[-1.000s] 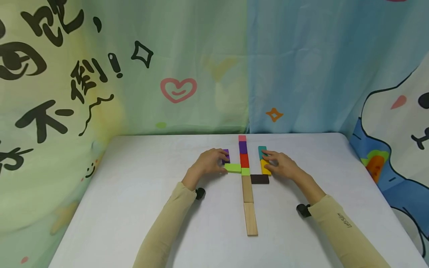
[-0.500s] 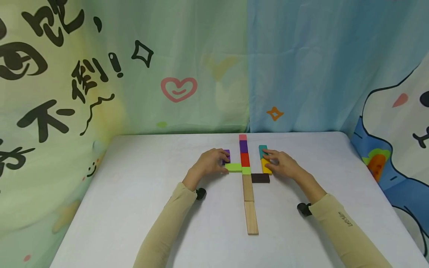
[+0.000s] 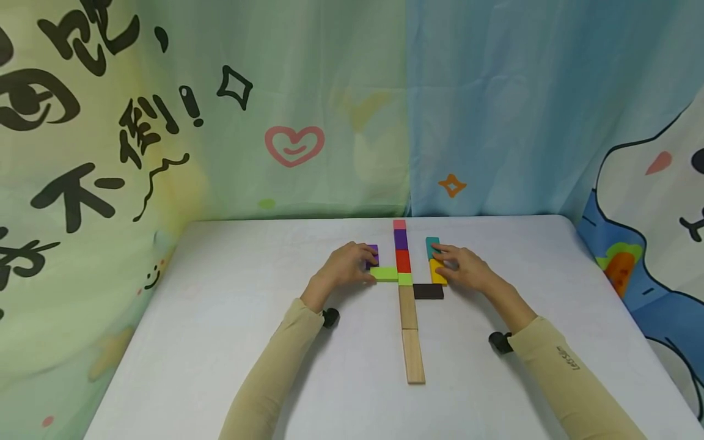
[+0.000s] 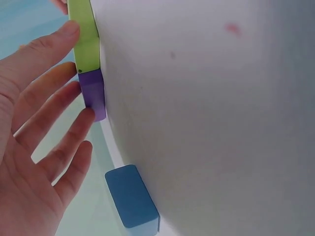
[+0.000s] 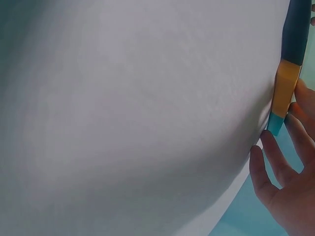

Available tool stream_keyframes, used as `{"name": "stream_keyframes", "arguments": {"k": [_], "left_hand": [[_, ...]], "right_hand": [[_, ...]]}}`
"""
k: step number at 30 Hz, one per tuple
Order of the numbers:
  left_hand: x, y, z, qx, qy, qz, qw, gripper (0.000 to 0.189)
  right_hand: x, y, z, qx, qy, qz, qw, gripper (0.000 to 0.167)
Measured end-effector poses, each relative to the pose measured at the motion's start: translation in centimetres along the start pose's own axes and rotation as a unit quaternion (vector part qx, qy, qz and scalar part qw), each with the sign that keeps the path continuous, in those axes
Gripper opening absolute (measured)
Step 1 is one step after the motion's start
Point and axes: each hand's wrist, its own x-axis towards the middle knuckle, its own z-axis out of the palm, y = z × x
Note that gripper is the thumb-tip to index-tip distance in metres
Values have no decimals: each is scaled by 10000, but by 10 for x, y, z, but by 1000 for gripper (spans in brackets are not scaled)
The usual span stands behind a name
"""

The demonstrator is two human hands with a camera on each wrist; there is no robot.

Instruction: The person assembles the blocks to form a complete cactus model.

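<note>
In the head view, my left hand [image 3: 345, 265] touches the left ends of a lime green block [image 3: 384, 274] and a purple block [image 3: 373, 255]. Its thumb rests at the green block and the other fingers reach along the purple one, fairly straight, as the left wrist view shows. On the other side, my right hand [image 3: 464, 267] has its fingertips on a yellow block [image 3: 437, 272] and a teal block [image 3: 432, 245], with its fingers loosely extended. A dark brown block [image 3: 428, 291] lies just below the yellow one.
A central column runs down the white table [image 3: 220, 342]: pink [image 3: 399, 224], purple [image 3: 400, 239], red [image 3: 403, 261] and green [image 3: 405, 279] blocks, then two wooden blocks [image 3: 408, 307]. A blue block [image 4: 132, 196] lies near my left fingers. Printed curtains [image 3: 352, 91] hang behind.
The whole head view has shifted very slightly. Both hands stay at the same blocks, and no block has visibly moved.
</note>
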Motion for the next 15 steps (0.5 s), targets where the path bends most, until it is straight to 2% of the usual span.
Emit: {"name": "stream_keyframes", "arguments": {"k": [10, 15], "left_hand": [[1, 1, 0, -6, -63, 0, 10000, 42], [0, 2, -3, -4, 21, 71, 10000, 44]], "right_hand": [[0, -1, 0, -3, 18, -12, 10000, 43], [-2, -2, -1, 42, 80, -123, 9999, 43]]}}
